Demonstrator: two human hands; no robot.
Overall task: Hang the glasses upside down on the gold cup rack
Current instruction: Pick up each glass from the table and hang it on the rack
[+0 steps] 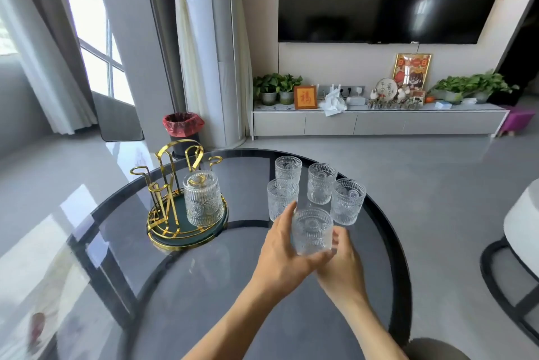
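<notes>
Both hands meet on one ribbed glass near the middle of the round dark worktop. The left hand wraps its near-left side, and the right hand cups it from the right, so each grip is closed on the same glass. It stands mouth-up; whether its base is on the surface or just lifted is hard to tell through the fingers.

One glass already hangs upside down on the gold cup rack, which sits on the worktop's left part, well apart from the hands. Four more glasses wait upright just beyond the held one: far left, near left, middle and right.

So the step in hand looks like the second pickup. The next move calls for lifting the glass, turning it mouth-down and lowering it over a free gold prong.

The near-left waiting glass stands just beside the left fingertips, so a straight upward lift is safest. The stretch between hands and rack is open. On the rack, the hung glass crowds the near-right side; the left and rear prongs are free, though the left ones stand near the worktop's rim
</notes>
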